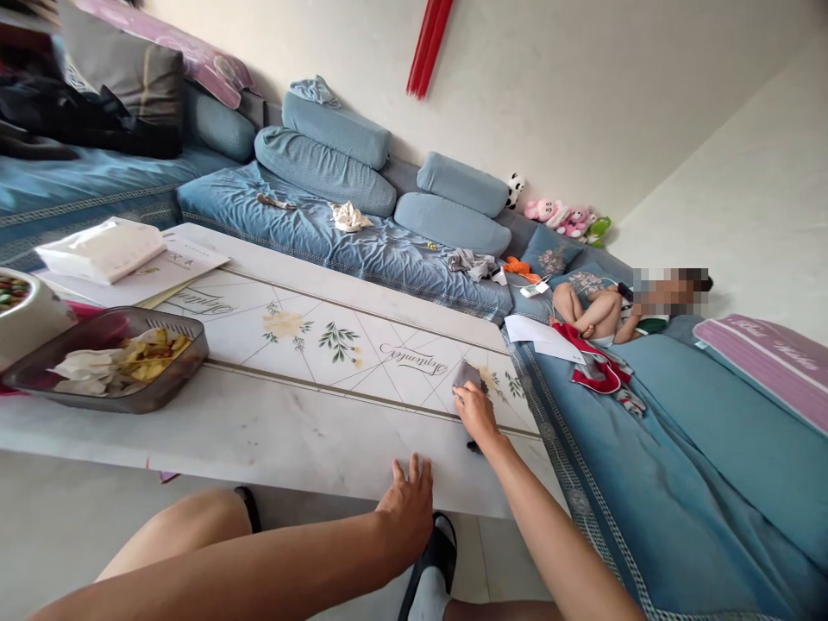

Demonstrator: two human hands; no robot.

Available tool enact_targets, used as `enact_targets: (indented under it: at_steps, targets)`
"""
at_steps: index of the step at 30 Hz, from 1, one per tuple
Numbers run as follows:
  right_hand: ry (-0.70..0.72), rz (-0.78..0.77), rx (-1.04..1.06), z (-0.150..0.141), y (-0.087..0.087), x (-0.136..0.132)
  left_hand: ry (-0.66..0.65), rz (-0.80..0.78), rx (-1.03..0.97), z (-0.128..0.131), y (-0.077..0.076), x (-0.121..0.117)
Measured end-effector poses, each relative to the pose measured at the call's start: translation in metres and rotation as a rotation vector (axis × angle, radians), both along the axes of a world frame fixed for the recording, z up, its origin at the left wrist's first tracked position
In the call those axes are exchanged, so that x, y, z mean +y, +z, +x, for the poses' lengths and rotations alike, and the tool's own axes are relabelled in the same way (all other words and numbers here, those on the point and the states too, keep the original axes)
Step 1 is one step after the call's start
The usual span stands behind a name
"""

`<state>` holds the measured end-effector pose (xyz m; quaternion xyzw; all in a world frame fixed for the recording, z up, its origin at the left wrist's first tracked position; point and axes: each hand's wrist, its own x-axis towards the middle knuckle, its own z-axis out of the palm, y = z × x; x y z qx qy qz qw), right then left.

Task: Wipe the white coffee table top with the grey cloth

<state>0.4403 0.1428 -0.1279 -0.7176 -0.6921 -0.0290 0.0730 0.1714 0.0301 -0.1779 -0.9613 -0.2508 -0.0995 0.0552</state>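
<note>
Gripping a gray cloth point(466, 373), the right hand point(477, 414) seems mid-wipe, the share done and left unclear; beside it, the left hand point(407, 509) lies spread on the marble-patterned table point(310, 435).

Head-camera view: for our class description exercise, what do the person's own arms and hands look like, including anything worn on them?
The bare, ungloved human left hand and right hand join bare, tapering forearms. No sleeves, watch, bracelet or markings show. Details such as fingernails are too small to tell.
</note>
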Motion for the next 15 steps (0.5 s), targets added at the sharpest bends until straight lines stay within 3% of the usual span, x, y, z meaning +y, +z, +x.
enact_targets:
  at_steps: [5,12,15]
  targets:
    - [0.076,-0.036,0.029,0.000,0.001,-0.038,-0.018,-0.006,0.007,0.002,0.000,0.003]
    - [-0.017,0.006,0.052,0.000,0.001,0.005,-0.042,-0.024,0.076,-0.001,0.011,0.003]
    - [0.017,-0.015,0.079,-0.002,-0.002,-0.011,-0.045,-0.012,0.092,-0.002,0.016,0.003]
